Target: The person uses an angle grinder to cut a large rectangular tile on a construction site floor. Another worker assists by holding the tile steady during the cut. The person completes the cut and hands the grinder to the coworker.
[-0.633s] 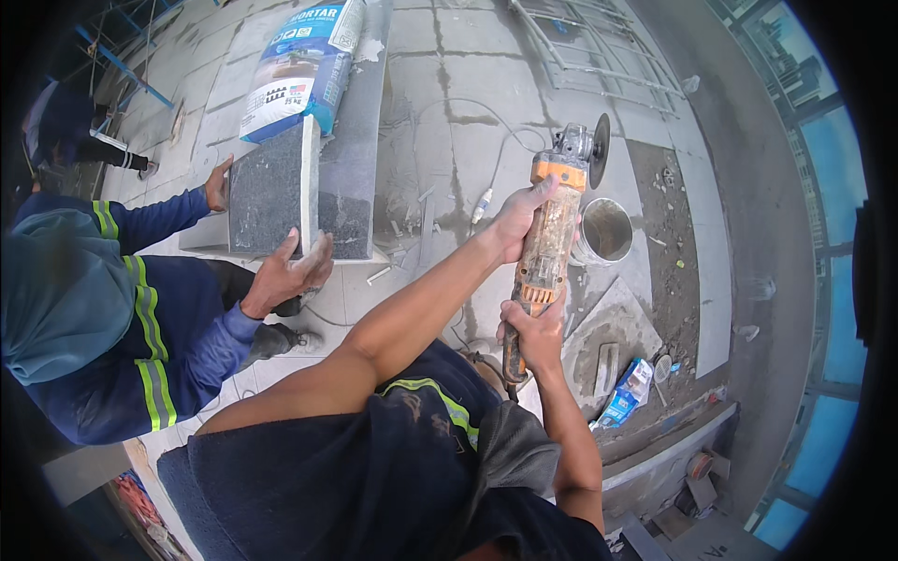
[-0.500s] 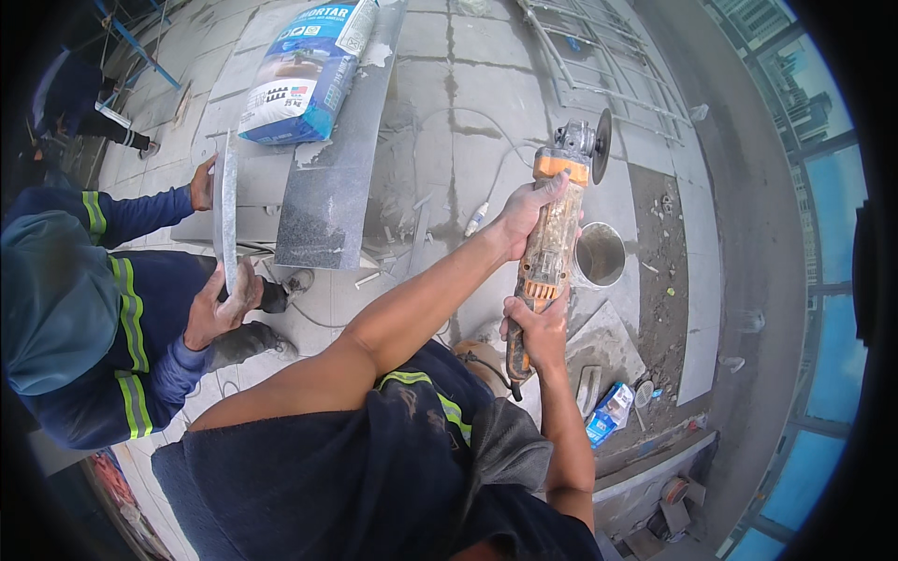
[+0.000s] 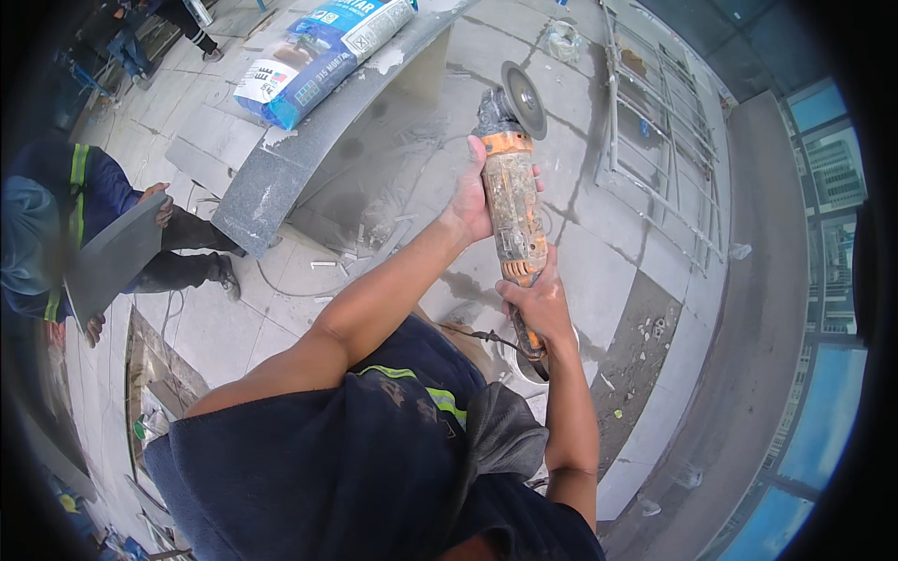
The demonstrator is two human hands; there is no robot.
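Note:
Both my hands hold an orange and grey angle grinder (image 3: pixel 516 210), its body caked with pale dust. My left hand (image 3: pixel 474 198) wraps around the front of the body, just behind the metal gear head. Lower down, my right hand (image 3: pixel 543 301) grips the rear handle. The round cutting disc (image 3: pixel 525 100) sits at the far end, facing up and right, apart from any surface. I cannot tell whether it spins. A dark power cord (image 3: pixel 479 334) runs from the handle toward my body.
At far left a co-worker (image 3: pixel 98 201) holds a flat grey slab (image 3: pixel 117 254). A blue-and-white mortar bag (image 3: pixel 313 61) lies by a long grey stone panel (image 3: pixel 271 182). A metal frame (image 3: pixel 613 154) rests at right, near a rubble strip (image 3: pixel 639 346). A bucket (image 3: pixel 513 363) is partly behind my forearm.
The grinder has swung leftward, and its disc shows more face-on. My view has shifted, with my grip unchanged. The co-worker's slab has gone from edge-on to showing its broad face.

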